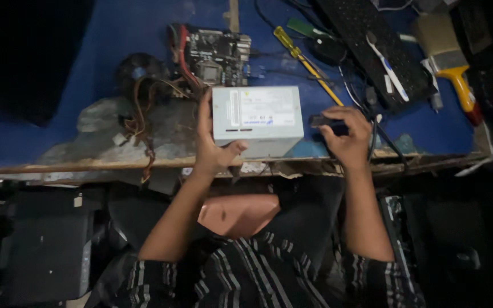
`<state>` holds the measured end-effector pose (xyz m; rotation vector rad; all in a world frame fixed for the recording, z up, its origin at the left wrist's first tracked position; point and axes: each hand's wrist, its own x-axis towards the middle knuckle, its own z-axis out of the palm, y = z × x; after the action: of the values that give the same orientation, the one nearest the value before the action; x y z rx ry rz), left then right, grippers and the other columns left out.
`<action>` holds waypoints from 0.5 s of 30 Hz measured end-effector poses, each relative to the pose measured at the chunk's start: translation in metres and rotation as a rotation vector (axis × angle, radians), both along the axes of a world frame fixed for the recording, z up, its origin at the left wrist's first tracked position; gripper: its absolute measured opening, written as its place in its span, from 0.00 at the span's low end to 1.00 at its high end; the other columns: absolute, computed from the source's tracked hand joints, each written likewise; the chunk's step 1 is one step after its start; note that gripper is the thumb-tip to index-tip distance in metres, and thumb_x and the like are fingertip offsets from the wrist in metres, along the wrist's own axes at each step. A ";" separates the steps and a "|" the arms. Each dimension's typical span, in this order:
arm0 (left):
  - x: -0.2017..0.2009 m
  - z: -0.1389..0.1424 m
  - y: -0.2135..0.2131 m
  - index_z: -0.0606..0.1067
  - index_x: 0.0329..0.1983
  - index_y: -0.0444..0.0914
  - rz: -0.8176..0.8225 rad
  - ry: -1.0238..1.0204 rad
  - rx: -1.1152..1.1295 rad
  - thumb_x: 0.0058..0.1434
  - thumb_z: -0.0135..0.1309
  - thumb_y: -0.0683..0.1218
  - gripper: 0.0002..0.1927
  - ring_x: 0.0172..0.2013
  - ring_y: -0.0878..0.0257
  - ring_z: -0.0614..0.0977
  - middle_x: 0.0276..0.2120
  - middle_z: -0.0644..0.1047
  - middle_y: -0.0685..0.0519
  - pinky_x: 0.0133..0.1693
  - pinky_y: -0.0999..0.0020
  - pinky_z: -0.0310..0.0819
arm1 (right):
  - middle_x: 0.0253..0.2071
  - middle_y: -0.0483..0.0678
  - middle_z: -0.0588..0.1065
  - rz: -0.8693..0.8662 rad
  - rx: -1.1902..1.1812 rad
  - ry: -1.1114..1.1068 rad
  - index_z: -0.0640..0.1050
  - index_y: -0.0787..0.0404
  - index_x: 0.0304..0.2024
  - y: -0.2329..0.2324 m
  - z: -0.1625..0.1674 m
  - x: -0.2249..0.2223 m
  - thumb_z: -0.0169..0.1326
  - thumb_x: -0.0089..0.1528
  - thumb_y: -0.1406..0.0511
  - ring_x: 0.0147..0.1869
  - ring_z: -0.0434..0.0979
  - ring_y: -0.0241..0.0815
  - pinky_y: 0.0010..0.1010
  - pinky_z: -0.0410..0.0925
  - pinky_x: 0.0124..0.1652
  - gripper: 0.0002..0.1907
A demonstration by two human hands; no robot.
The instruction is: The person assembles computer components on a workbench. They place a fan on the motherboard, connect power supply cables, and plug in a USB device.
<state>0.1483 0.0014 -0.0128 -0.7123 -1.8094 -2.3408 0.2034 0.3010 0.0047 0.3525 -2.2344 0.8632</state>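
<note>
We look down at a grey rectangular metal power supply box (257,116) standing at the near edge of a worn blue tabletop (115,74). Our left hand (212,145) grips the box's left side, fingers spread up its wall and thumb pressed against its front lower edge. Our right hand (346,137), just right of the box and not touching it, is curled narrowly around a small dark object (320,121) that is too dim to identify.

Left of the box lies a tangle of orange and brown wires (141,114) beside a round black fan (138,68). Behind the box sits a dark circuit board (212,54). Behind and to the right of the box lie a yellow-handled screwdriver (306,63), a black keyboard (372,45) with a white toothbrush (386,65) on it, and a wide paintbrush with a yellow handle (449,60).

We judge the box is being steadied for work on its right side. The next move likely calls for a firm left grip while the right hand works there.
</note>
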 end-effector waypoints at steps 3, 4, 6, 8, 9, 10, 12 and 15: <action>-0.007 -0.008 0.008 0.48 0.80 0.31 -0.015 0.028 0.033 0.51 0.70 0.70 0.68 0.67 0.54 0.75 0.68 0.68 0.42 0.68 0.58 0.72 | 0.44 0.53 0.81 0.013 0.040 0.017 0.82 0.63 0.44 -0.001 0.002 0.006 0.72 0.54 0.69 0.47 0.81 0.50 0.35 0.71 0.48 0.17; -0.010 -0.014 0.007 0.48 0.80 0.31 -0.015 0.050 0.031 0.52 0.69 0.71 0.67 0.67 0.54 0.75 0.69 0.68 0.42 0.68 0.58 0.72 | 0.43 0.53 0.81 0.027 0.079 0.016 0.83 0.64 0.44 -0.001 0.003 0.008 0.72 0.54 0.67 0.45 0.81 0.50 0.36 0.70 0.47 0.17; -0.017 -0.029 0.000 0.50 0.79 0.32 -0.010 0.095 0.019 0.53 0.67 0.72 0.65 0.68 0.54 0.74 0.69 0.67 0.42 0.68 0.57 0.71 | 0.39 0.51 0.80 0.056 0.113 -0.034 0.83 0.64 0.43 0.000 0.005 0.014 0.69 0.56 0.64 0.40 0.78 0.48 0.37 0.67 0.43 0.16; -0.024 -0.049 -0.011 0.54 0.78 0.31 -0.009 0.040 0.052 0.55 0.62 0.75 0.62 0.66 0.55 0.75 0.68 0.69 0.44 0.68 0.58 0.73 | 0.36 0.50 0.79 0.092 0.102 -0.129 0.83 0.63 0.43 0.002 0.008 0.019 0.65 0.61 0.61 0.35 0.74 0.47 0.38 0.64 0.40 0.13; -0.027 -0.059 -0.018 0.57 0.78 0.31 -0.005 0.013 0.065 0.56 0.60 0.76 0.61 0.64 0.56 0.75 0.67 0.70 0.44 0.68 0.58 0.74 | 0.35 0.50 0.78 0.098 0.120 -0.149 0.83 0.63 0.43 0.002 0.009 0.021 0.64 0.61 0.60 0.35 0.73 0.48 0.38 0.62 0.39 0.13; -0.029 -0.069 -0.025 0.57 0.77 0.31 -0.061 -0.076 0.167 0.57 0.61 0.74 0.59 0.65 0.55 0.75 0.67 0.70 0.44 0.67 0.58 0.73 | 0.34 0.49 0.77 0.106 0.136 -0.169 0.83 0.62 0.43 0.002 0.011 0.023 0.63 0.62 0.59 0.35 0.72 0.48 0.38 0.61 0.39 0.13; -0.032 -0.085 -0.035 0.58 0.74 0.30 -0.168 -0.254 0.368 0.57 0.63 0.70 0.56 0.65 0.53 0.74 0.66 0.69 0.44 0.67 0.57 0.71 | 0.32 0.49 0.76 0.118 0.161 -0.188 0.83 0.61 0.43 0.000 0.013 0.027 0.61 0.63 0.59 0.34 0.72 0.48 0.38 0.60 0.38 0.13; -0.032 -0.091 -0.038 0.59 0.74 0.32 -0.233 -0.347 0.530 0.58 0.64 0.67 0.52 0.64 0.51 0.74 0.65 0.70 0.45 0.66 0.53 0.71 | 0.31 0.47 0.75 0.136 0.191 -0.174 0.83 0.61 0.43 -0.005 0.016 0.031 0.62 0.62 0.59 0.35 0.72 0.47 0.38 0.59 0.38 0.13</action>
<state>0.1162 -0.0370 -0.1038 -0.4799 -1.1347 -3.0670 0.2342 0.2955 0.0204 0.5425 -2.4861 0.7775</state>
